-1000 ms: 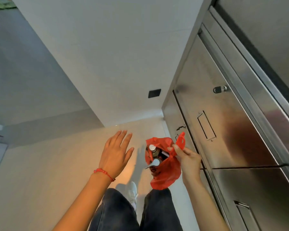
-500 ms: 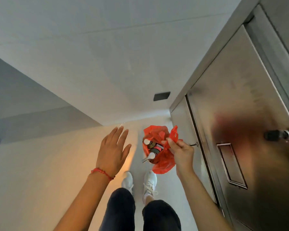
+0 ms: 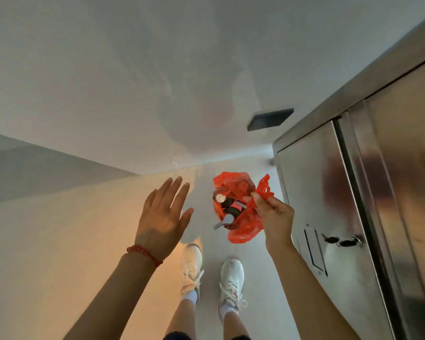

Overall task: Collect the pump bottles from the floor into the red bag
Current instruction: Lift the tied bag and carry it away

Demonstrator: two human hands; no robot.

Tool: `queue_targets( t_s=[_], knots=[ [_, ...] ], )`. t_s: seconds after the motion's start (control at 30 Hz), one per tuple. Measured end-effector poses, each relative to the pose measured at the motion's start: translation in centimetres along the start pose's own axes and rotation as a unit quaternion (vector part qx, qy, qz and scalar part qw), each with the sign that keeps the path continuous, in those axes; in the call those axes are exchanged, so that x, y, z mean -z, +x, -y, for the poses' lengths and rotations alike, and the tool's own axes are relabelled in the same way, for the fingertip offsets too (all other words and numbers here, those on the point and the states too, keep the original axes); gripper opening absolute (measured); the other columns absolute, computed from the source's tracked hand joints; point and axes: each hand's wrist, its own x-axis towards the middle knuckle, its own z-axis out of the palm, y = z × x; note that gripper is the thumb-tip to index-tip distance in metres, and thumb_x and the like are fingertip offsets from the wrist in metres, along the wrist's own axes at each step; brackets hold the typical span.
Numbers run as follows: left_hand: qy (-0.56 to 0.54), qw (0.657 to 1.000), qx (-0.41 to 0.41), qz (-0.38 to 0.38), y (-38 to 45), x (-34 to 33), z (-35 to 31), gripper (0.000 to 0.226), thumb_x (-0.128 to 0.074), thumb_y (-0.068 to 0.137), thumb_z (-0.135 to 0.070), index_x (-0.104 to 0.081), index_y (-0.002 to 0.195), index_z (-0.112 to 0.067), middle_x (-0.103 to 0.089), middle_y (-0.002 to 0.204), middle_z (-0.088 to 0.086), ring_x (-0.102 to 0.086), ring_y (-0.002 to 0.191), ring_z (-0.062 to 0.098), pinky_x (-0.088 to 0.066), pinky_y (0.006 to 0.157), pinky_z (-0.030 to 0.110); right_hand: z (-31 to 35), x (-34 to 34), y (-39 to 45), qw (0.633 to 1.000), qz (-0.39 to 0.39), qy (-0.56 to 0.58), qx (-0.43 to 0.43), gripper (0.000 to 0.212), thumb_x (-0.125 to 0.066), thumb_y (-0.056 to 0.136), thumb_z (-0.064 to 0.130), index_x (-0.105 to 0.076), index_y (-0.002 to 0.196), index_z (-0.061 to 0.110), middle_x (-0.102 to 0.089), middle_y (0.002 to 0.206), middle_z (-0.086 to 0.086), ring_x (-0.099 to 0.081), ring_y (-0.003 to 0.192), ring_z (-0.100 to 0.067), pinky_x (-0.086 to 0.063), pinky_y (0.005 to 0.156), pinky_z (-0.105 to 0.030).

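Steel cabinet at right, pale floor, left hand released, fingers spread, holding nothing, right hand grip pinching handle of red bag hanging above the floor, pump bottles upright inside its open mouth

One red bag, two hands, two shoes.

1. The pale, smooth, glossy floor runs between a white wall and a brushed steel cabinet.
2. Two white lace-up sneakers stand on it, side by side, toes toward the wall.
3. A warm orange glow falls across the floor's left part.
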Motion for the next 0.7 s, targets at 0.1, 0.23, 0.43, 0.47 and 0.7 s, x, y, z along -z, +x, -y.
queue_targets(
  t_s=[0.1,0.23,0.43,0.47,0.7],
  knots=[
    [0.006,1.000,-0.008,0.001,1.6,-3.1,1.8,0.049,-0.026,0.096,-0.037,-0.046,0.126,-0.003,-0.054,0.128,0.023,-0.049,0.120,0.039,-0.044,0.092,0.054,-3.0,-1.8,3.0,1.000,0.007,-0.005,0.001,0.007,-0.069,0.078,0.013,-0.074,0.083,0.012,-0.072,0.063,0.009,-0.065,0.074,-0.013,-0.050,0.078,-0.026],
    [0.018,1.000,-0.015,0.003,3.7,-6.8,3.4,0.047,-0.031,0.094,-0.035,-0.048,0.124,-0.002,-0.056,0.126,0.023,-0.051,0.117,0.040,-0.044,0.092,0.055,-6.4,-3.4,6.6,1.000,-0.003,0.000,0.008,0.014,-0.068,0.078,0.010,-0.072,0.090,0.003,-0.071,0.060,0.013,-0.064,0.070,-0.008,-0.049,0.074,-0.022],
    [0.031,0.999,0.017,0.030,5.3,-10.8,5.4,0.056,-0.020,0.095,-0.042,-0.048,0.125,-0.005,-0.055,0.128,0.020,-0.051,0.118,0.039,-0.043,0.092,0.054,-10.0,-4.7,10.3,1.000,0.008,-0.012,0.027,0.021,-0.067,0.079,0.012,-0.070,0.095,-0.002,-0.071,0.062,0.014,-0.065,0.072,-0.009,-0.051,0.071,-0.014],
    [0.028,0.999,0.021,0.033,5.5,-11.4,5.6,0.056,-0.021,0.094,-0.042,-0.048,0.125,-0.005,-0.055,0.128,0.020,-0.051,0.119,0.038,-0.043,0.092,0.054,-10.5,-4.9,10.8,0.999,0.008,-0.019,0.029,0.022,-0.067,0.079,0.012,-0.070,0.095,-0.002,-0.071,0.062,0.014,-0.065,0.073,-0.009,-0.050,0.070,-0.012],
    [0.008,0.998,0.038,0.040,6.2,-14.2,5.8,0.051,-0.032,0.089,-0.038,-0.047,0.127,-0.007,-0.053,0.131,0.019,-0.048,0.122,0.036,-0.042,0.094,0.052,-12.5,-4.8,13.4,0.999,-0.012,-0.019,0.023,0.022,-0.065,0.081,0.007,-0.067,0.100,-0.002,-0.069,0.059,0.018,-0.062,0.072,-0.004,-0.050,0.075,-0.015]
  ],
)
